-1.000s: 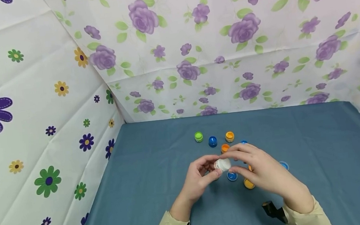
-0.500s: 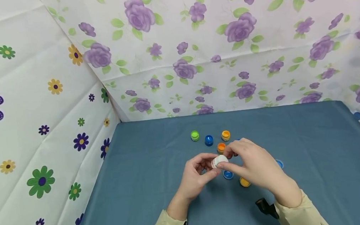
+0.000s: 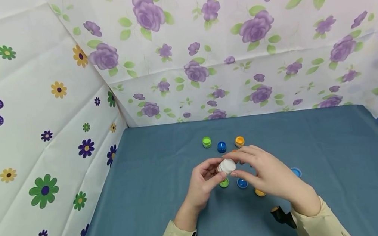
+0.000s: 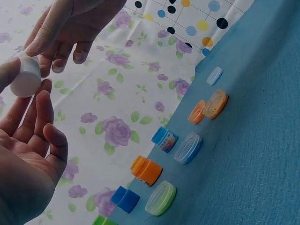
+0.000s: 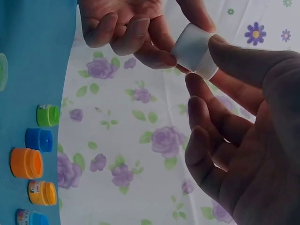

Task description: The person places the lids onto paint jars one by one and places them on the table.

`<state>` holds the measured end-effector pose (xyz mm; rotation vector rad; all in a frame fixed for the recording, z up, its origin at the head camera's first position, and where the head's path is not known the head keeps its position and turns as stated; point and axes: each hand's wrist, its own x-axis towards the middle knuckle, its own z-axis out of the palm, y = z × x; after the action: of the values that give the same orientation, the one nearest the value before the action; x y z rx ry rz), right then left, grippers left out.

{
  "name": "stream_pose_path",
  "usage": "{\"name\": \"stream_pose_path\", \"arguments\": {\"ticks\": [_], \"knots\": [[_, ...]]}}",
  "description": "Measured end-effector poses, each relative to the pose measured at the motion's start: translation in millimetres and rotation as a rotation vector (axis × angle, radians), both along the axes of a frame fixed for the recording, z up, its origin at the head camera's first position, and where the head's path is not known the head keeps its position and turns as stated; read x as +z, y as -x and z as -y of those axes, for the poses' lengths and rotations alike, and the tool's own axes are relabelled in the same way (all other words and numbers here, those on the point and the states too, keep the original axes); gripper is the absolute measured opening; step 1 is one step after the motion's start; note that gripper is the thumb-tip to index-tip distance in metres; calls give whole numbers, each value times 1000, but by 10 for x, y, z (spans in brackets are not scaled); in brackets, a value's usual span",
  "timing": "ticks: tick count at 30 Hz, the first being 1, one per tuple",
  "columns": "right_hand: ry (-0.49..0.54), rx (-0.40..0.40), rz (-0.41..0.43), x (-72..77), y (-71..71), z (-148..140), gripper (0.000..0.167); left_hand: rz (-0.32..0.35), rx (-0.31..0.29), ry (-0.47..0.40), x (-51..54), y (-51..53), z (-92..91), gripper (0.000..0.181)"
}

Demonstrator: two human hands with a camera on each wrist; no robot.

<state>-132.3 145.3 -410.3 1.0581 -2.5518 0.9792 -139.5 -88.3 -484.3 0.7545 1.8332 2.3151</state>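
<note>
A small white paint jar [image 3: 227, 166] is held tilted above the table between the two hands. My left hand [image 3: 199, 186] pinches its body between thumb and fingers. My right hand [image 3: 273, 176] reaches over from the right, thumb and forefinger at the white lid end. In the left wrist view the right thumb lies against the top of the jar [image 4: 27, 78]. The right wrist view shows the jar [image 5: 193, 49] between both hands, with the right thumb on the lid's edge. The lid appears to be on the jar.
On the blue cloth stand a green jar [image 3: 206, 142], a blue jar [image 3: 221, 147], a yellow-orange jar [image 3: 239, 141] and an orange jar [image 4: 147, 169]. Loose lids lie nearer: green [image 3: 224, 183], blue [image 3: 242, 183], yellow [image 3: 260, 192] and light blue [image 3: 296, 172]. Flowered curtains hang behind and left.
The right hand's fingers curl in around the lid half a second ago, then spread out again now. The jar shifts slightly left and tips; the left hand keeps its hold.
</note>
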Motion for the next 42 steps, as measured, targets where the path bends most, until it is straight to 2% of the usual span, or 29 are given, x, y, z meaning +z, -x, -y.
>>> {"name": "stream_pose_path", "arguments": {"ticks": [7,15,26,33,36,42], "knots": [[-4,-31,-32,6,2,-34,43,-37,-16,22,-26,5,-20,39],[-13,-59,-22,-6,-61,-82,42,-40,-52,2,-83,-39,-52,49],[-45,-64,-47,54,-91,-71,37,-105,-53,0,-78,-36,-39,46],[-69,-56,-77,32,-96,-73,39,-140,-35,37,-93,-21,-31,38],[-68,-45,-84,11,-105,-87,43,-136,-35,56,-84,-8,-34,38],[-79,-33,-45,-4,-124,-83,46,-106,-38,118,-89,-20,-41,36]]}}
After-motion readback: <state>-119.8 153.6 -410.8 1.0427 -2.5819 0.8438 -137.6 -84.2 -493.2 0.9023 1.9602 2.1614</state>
